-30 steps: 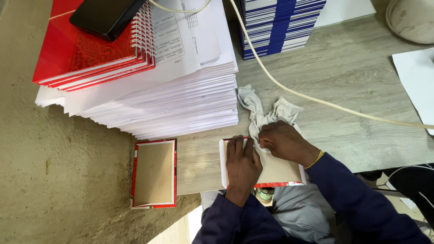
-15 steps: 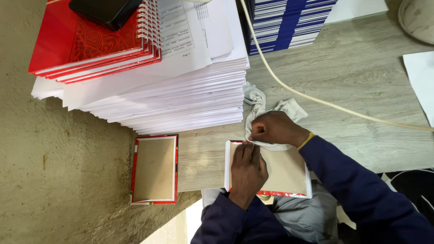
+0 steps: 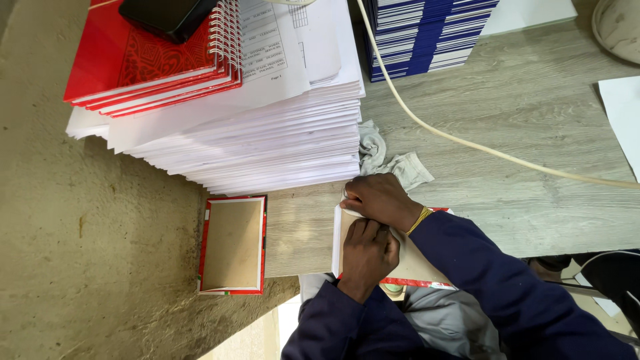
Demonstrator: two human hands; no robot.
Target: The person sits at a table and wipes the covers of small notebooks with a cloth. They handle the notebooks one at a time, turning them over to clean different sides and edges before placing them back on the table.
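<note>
Both hands have closed in on the red-edged brown board cover [image 3: 413, 263] at the wooden table's [image 3: 533, 167] near edge. I note my right hand [image 3: 381, 200] has shifted leftward, now pinching its top-left corner; my left hand [image 3: 367, 257] presses flat, fingers extended.

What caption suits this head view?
Both hands press a red-edged board cover beside a tall paper stack.

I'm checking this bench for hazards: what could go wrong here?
The tall paper stack leans beside the right hand; a nudge might slide sheets off. The board cover under the left hand overhangs the table edge and could tip. The cable could snag a sleeve.
</note>
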